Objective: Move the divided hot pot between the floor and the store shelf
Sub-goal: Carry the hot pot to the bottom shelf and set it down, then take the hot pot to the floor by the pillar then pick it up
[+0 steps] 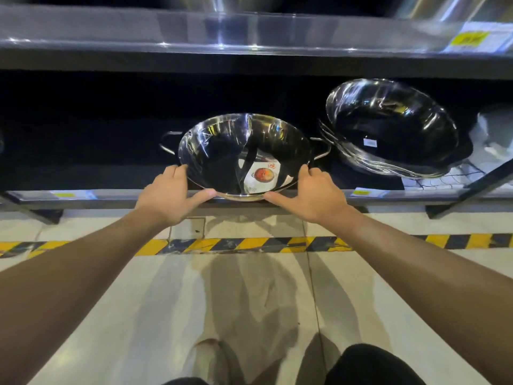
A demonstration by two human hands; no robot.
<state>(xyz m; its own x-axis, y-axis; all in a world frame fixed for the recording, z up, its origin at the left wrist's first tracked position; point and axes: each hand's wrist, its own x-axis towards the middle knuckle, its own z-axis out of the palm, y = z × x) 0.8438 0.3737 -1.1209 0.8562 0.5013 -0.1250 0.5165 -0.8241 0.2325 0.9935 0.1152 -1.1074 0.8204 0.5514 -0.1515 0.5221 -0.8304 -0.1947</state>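
Note:
The divided hot pot (222,151) is shiny steel with a curved middle partition, two loop handles and a paper label inside. It sits at the front edge of the lowest store shelf (111,197), tilted toward me. My left hand (170,197) grips its near-left rim, thumb under the front edge. On the near-right rim my right hand (312,194) holds it the same way. Both arms reach forward from below.
A stack of steel pans (388,129) leans on the same shelf, close to the pot's right handle. An upper shelf (249,31) with more steelware overhangs. Below lies a pale tiled floor (166,315) with a yellow-black hazard stripe (249,244). Shelf legs stand left and right.

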